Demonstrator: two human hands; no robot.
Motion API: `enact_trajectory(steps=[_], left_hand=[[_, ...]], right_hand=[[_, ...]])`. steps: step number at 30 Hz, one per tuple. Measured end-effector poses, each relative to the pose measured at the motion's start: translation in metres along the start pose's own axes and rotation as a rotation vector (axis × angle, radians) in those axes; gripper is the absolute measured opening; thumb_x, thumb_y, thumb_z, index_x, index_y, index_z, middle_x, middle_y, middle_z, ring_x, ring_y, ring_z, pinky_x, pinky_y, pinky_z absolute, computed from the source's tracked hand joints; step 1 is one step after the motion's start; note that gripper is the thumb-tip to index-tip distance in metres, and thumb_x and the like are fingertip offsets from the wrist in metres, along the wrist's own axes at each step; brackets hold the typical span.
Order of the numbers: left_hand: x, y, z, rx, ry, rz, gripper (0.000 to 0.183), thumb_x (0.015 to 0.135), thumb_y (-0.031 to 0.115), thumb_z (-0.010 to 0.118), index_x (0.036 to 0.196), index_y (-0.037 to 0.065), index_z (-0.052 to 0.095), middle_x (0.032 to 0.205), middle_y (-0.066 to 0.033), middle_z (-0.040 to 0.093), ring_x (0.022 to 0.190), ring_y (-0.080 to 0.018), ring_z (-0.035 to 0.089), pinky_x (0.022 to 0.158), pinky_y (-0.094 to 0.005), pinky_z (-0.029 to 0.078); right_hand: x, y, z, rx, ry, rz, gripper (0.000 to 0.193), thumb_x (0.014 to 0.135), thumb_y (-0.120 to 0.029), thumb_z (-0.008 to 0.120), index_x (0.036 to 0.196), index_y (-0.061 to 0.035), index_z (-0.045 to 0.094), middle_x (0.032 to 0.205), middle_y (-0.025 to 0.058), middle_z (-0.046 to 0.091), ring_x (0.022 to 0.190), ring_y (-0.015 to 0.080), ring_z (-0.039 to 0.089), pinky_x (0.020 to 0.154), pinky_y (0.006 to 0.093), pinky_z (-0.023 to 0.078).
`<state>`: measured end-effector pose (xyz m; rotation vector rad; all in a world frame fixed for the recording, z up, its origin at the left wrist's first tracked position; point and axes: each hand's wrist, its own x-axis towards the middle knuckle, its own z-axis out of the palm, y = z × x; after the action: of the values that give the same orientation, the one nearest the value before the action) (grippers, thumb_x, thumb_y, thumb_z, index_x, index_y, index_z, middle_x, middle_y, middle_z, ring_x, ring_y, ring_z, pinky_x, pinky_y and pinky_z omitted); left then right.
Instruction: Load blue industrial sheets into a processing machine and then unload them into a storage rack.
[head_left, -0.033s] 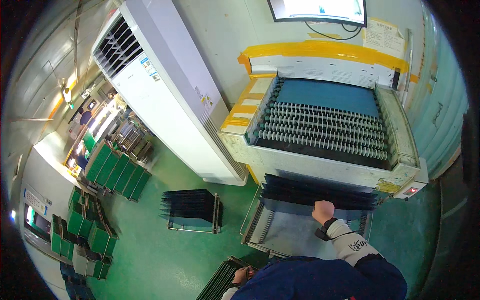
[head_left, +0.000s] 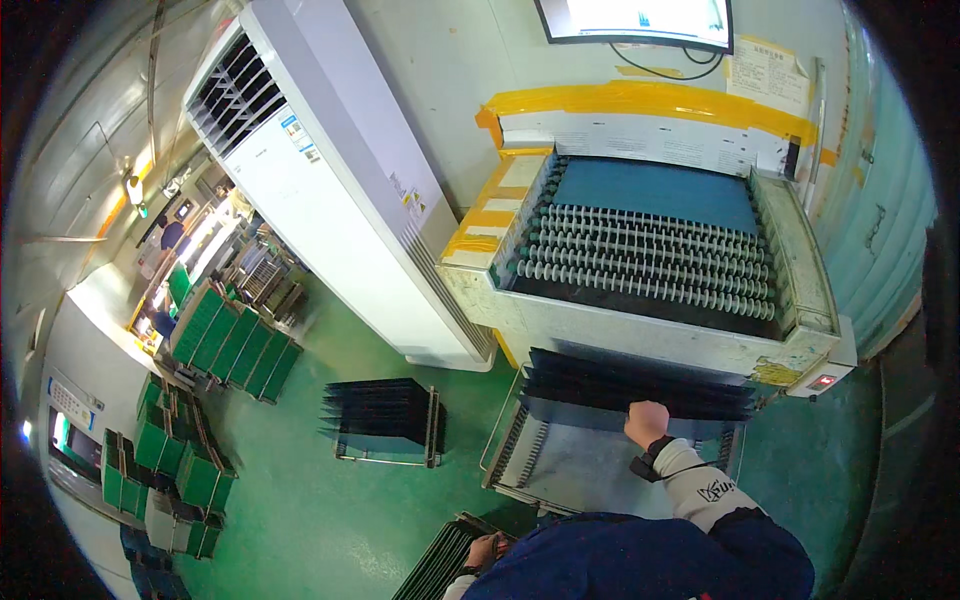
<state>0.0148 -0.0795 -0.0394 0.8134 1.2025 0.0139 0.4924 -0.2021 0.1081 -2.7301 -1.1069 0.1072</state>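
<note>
My right hand (head_left: 647,422) is closed at the near edge of a row of dark, thin panels (head_left: 585,392), its fingers seeming to grip the nearest one. These panels stand upright, slightly fanned, in the far part of a metal slotted rack (head_left: 515,447). A dark band circles my right wrist. Low in the picture, my left hand (head_left: 483,550) is curled at the edge of a second rack of dark panels (head_left: 440,560); what its fingers hold is partly hidden by my clothing and the picture's rim.
Ahead stands a conveyor machine (head_left: 650,335) with rows of white rollers (head_left: 645,258) and a blue panel (head_left: 655,193) lying at its far end. Another rack of dark panels (head_left: 380,412) sits on the green floor. A tall white air conditioner (head_left: 330,190) and several green panel stacks (head_left: 235,340) are at left.
</note>
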Motion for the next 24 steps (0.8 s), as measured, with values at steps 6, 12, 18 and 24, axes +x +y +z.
enact_trajectory(steps=[6,12,18,24], left_hand=[[0.004,-0.006,-0.002,-0.205,-0.052,-0.037,0.023,0.090,0.025,0.058,0.089,0.003,0.061,0.072,-0.0025,0.062,0.059,-0.0141,0.057,0.054,-0.0275,0.046],[0.009,-0.009,-0.011,-0.058,-0.079,-0.015,0.021,0.090,0.026,0.058,0.091,0.005,0.061,0.076,-0.0025,0.063,0.064,-0.0152,0.059,0.058,-0.0272,0.047],[0.010,-0.011,-0.009,-0.130,-0.067,-0.091,0.022,0.090,0.028,0.058,0.089,0.006,0.061,0.077,-0.0023,0.064,0.063,-0.0147,0.059,0.058,-0.0275,0.047],[0.001,0.001,0.005,0.067,0.084,-0.094,0.023,0.091,0.027,0.057,0.092,0.004,0.061,0.079,-0.0040,0.065,0.068,-0.0157,0.062,0.062,-0.0278,0.049]], right_hand=[[-0.001,-0.003,-0.003,0.001,0.008,-0.005,0.016,0.066,-0.021,0.064,0.067,-0.0055,0.067,0.069,0.0162,0.064,0.068,0.0342,0.064,0.060,0.0441,0.050],[0.000,-0.002,-0.001,-0.015,-0.033,0.011,0.017,0.066,-0.022,0.064,0.069,-0.0058,0.068,0.070,0.0159,0.065,0.069,0.0342,0.064,0.061,0.0442,0.050],[0.000,0.001,0.003,-0.014,-0.015,0.009,0.018,0.067,-0.023,0.063,0.069,-0.0058,0.068,0.071,0.0159,0.065,0.070,0.0344,0.064,0.062,0.0450,0.050],[-0.002,0.004,0.002,-0.024,-0.025,0.012,0.017,0.067,-0.022,0.062,0.070,-0.0057,0.068,0.072,0.0159,0.065,0.071,0.0341,0.064,0.063,0.0445,0.050]])
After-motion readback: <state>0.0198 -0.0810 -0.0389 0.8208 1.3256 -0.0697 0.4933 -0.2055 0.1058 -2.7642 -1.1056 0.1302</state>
